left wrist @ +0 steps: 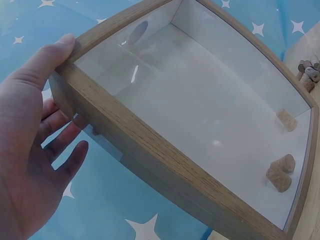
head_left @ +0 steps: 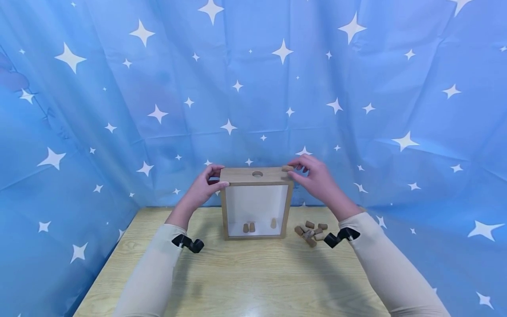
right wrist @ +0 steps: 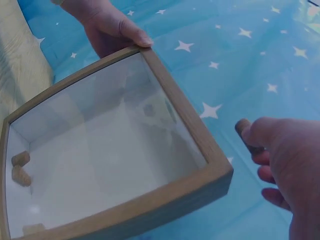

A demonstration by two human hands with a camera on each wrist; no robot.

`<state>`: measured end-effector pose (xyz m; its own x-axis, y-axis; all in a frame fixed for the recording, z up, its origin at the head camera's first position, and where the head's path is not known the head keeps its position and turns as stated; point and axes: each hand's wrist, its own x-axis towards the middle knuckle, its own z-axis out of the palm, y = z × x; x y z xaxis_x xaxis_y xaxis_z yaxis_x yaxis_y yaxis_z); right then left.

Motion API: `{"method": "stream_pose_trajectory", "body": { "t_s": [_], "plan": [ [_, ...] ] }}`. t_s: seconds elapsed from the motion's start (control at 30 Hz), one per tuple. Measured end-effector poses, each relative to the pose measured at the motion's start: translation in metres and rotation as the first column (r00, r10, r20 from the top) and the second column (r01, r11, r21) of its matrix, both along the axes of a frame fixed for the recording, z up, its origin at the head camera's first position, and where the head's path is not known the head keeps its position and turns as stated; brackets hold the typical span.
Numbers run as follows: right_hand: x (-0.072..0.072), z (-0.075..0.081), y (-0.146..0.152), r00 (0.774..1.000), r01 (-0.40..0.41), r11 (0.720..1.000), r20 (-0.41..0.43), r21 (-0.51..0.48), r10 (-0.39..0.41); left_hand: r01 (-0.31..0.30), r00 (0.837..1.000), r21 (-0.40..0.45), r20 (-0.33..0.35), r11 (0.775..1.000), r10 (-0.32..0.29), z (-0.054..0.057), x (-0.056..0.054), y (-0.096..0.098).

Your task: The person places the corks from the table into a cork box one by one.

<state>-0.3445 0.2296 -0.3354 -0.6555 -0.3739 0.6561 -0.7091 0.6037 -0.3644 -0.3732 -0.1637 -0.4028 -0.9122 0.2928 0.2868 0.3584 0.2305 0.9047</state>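
Observation:
A wooden box frame [head_left: 256,239] with a clear front stands upright on the table, a round hole [head_left: 257,174] in its top. Behind the front lie corks [head_left: 251,227], two close together and one apart. My left hand [head_left: 203,187] grips the box's upper left corner; in the left wrist view, its thumb rests on the front edge and its fingers reach behind. Above the top right corner, my right hand [head_left: 314,176] pinches a cork [head_left: 287,168] between thumb and fingers. The right wrist view shows that cork [right wrist: 244,131] held apart from the frame.
A small heap of loose corks [head_left: 309,233] lies on the wooden table [head_left: 237,277], right of the box. Behind the table hangs a blue curtain [head_left: 253,110] with white stars. Each wrist wears a black camera mount [head_left: 188,243].

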Motion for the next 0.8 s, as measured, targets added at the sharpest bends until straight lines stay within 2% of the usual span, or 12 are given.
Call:
{"method": "stream_pose_trajectory", "body": {
  "t_s": [0.37,0.8],
  "plan": [
    [-0.015,0.012,-0.021,0.988,-0.016,1.000,0.154,0.019,0.013,0.005,1.000,0.010,-0.003,1.000,-0.005,0.000,-0.003,-0.001],
    [-0.023,0.018,-0.042,0.983,-0.061,0.998,0.177,0.021,0.056,0.010,1.000,0.010,-0.009,1.000,-0.010,-0.002,-0.003,-0.001]
  ]
}}
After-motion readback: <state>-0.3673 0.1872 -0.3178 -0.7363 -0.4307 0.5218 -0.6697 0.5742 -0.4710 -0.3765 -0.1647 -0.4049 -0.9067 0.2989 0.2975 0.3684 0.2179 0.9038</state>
